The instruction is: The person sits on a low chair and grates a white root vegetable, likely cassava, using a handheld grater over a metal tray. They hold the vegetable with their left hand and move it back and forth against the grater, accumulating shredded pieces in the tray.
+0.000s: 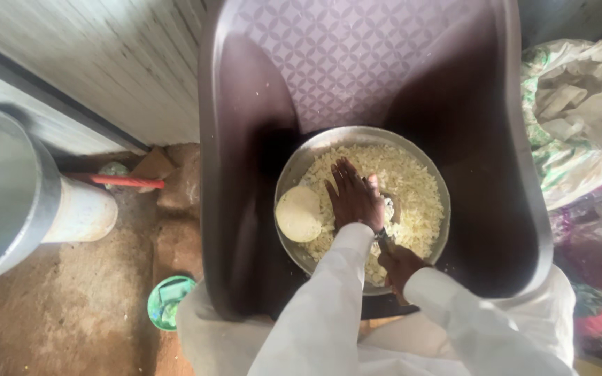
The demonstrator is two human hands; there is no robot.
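A round steel bowl stands on the seat of a dark brown plastic chair. It is full of pale chopped food, and a smooth pale round lump lies at its left side. My left hand rests flat on the chopped food with its fingers spread. My right hand is at the bowl's near rim, closed around the dark handle of a knife. The blade points in under my left hand and is mostly hidden. Both arms are in white sleeves.
The chair back has a patterned panel. A large grey metal drum and a white cylinder stand at left, with a red stick and a green lid on the dirt floor. Cloth bundles are piled at right.
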